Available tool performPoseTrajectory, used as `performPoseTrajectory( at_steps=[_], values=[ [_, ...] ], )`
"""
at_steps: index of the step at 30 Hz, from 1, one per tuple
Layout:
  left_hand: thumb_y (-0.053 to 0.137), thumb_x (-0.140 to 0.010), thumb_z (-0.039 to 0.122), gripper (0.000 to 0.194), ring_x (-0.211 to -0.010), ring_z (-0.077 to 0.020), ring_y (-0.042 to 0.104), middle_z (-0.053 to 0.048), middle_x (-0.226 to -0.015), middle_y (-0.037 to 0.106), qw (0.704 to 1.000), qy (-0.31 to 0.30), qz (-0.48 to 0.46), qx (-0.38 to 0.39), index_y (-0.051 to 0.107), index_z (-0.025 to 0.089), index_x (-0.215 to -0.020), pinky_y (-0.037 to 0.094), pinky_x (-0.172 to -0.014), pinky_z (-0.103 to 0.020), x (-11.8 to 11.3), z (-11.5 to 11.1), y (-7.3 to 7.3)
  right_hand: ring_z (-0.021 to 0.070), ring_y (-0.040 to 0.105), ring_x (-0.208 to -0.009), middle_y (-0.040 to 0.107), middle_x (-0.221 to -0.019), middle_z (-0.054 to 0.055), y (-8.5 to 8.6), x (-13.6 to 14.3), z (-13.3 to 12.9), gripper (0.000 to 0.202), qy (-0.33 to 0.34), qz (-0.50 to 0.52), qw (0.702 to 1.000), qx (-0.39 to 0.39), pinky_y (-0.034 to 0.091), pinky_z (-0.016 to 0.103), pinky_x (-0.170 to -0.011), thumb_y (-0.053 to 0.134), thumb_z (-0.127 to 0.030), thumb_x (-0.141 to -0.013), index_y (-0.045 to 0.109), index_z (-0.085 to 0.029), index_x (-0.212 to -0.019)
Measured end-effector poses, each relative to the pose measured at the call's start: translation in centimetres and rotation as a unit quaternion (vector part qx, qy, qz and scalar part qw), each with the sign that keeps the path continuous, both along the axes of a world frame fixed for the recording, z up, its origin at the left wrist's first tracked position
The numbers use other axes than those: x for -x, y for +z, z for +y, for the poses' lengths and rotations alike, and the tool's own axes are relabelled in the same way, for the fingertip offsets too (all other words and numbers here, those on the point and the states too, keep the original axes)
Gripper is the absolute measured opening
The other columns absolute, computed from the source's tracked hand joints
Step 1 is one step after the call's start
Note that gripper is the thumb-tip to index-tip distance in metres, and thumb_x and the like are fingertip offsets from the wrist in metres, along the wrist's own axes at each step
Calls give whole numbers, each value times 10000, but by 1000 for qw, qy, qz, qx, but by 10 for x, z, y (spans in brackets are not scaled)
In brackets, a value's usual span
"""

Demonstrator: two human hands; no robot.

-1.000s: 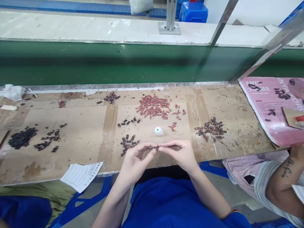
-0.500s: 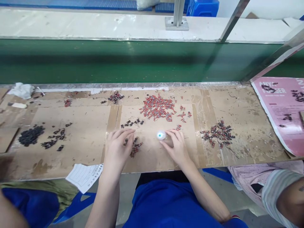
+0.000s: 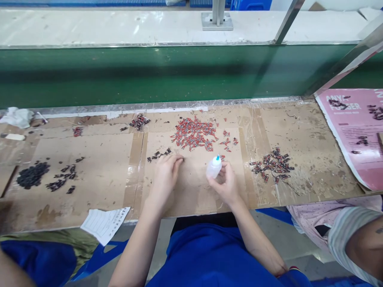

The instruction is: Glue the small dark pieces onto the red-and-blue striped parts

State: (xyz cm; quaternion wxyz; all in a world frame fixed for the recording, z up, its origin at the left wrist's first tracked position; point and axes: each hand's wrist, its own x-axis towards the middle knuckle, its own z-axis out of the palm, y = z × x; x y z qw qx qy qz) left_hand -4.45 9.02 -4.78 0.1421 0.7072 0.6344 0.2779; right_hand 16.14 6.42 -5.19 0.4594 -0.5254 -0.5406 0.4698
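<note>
My right hand (image 3: 225,184) grips a small translucent squeeze bottle (image 3: 213,167), its white cap and blue tip pointing up and slightly away from me. To the left, my left hand (image 3: 167,175) is closed in a pinch, with a tiny dark piece (image 3: 182,159) at its fingertips, too small to name. Beside those fingers lie several small black pieces (image 3: 158,154). Beyond both hands spreads a large pile of small red-and-silver parts (image 3: 194,133), with a few loose ones (image 3: 226,141) at its right. The cardboard under my left hand is partly hidden.
Red-and-black parts (image 3: 273,164) lie in a heap at right. On the left are a pile of black pieces (image 3: 32,174) and a paper sheet (image 3: 105,224) over the front edge. A green strip (image 3: 149,75) runs behind. Other people sit on both sides; a striped sleeve (image 3: 344,227) shows.
My left hand has moved right and away from me, its fingers now pinched together. The bottle has been raised and tilted in my right hand, showing its side. The whole view has shifted slightly.
</note>
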Motion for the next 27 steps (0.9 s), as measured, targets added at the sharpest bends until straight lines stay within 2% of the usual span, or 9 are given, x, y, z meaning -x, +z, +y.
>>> performPoseTrajectory(
  at_steps=[2,5,8,10,13,18,23,27],
  values=[
    [461,-965,313,267,-874,-232,659,-61,-901,746,999,-28,-47,2,703,209,-923,511,-810,-356,-16,-18,1,179,666,-744,700,-872,26,2,-7,-1,338,-26,69,997,4,547,309,-694,709,-430,-740,574,-223,-970],
    [492,-971,290,230,-834,-206,642,-41,-854,730,995,-60,-77,-7,699,214,-904,513,-780,-332,-38,-41,-4,149,588,-579,659,-729,5,5,-16,-1,351,-74,149,985,35,489,276,-528,703,-488,-705,624,-214,-910],
    [530,-960,285,210,-845,-210,614,-49,-854,704,996,-29,-71,-40,717,226,-885,514,-776,-338,-49,-52,-13,144,544,-499,642,-640,9,7,-21,-1,373,-94,211,970,79,449,273,-450,707,-513,-661,664,-203,-864],
    [550,-951,291,200,-860,-214,607,-56,-873,693,996,-7,-65,-54,732,234,-892,517,-787,-347,-49,-54,-16,143,553,-514,680,-702,35,8,-24,0,382,-101,225,965,89,457,275,-458,718,-489,-639,688,-197,-883],
    [555,-950,291,188,-893,-213,626,-59,-923,709,995,-14,-83,-50,734,241,-971,529,-816,-354,-45,-55,-16,126,539,-518,699,-774,47,7,-26,2,382,-112,226,964,85,435,258,-446,710,-474,-638,703,-203,-908],
    [591,-926,253,161,-933,-203,685,-52,-969,754,991,-43,-128,-26,720,236,-1021,561,-853,-355,-40,-56,-12,117,525,-504,673,-688,12,4,-22,-2,345,-133,199,967,93,398,229,-436,680,-496,-704,704,-207,-891],
    [625,-901,234,140,-881,-185,716,-50,-932,771,989,-22,-144,-28,723,219,-1000,586,-809,-328,-43,-57,-11,148,619,-609,737,-776,18,7,-20,-14,248,-121,103,987,39,514,274,-599,728,-424,-741,715,-208,-863],
    [639,-891,242,161,-889,-189,726,-50,-934,776,989,-20,-143,-20,710,213,-1033,589,-822,-338,-43,-57,-10,174,648,-628,738,-734,24,9,-21,-17,204,-123,63,990,36,519,284,-599,712,-401,-767,708,-200,-805]
  ],
)
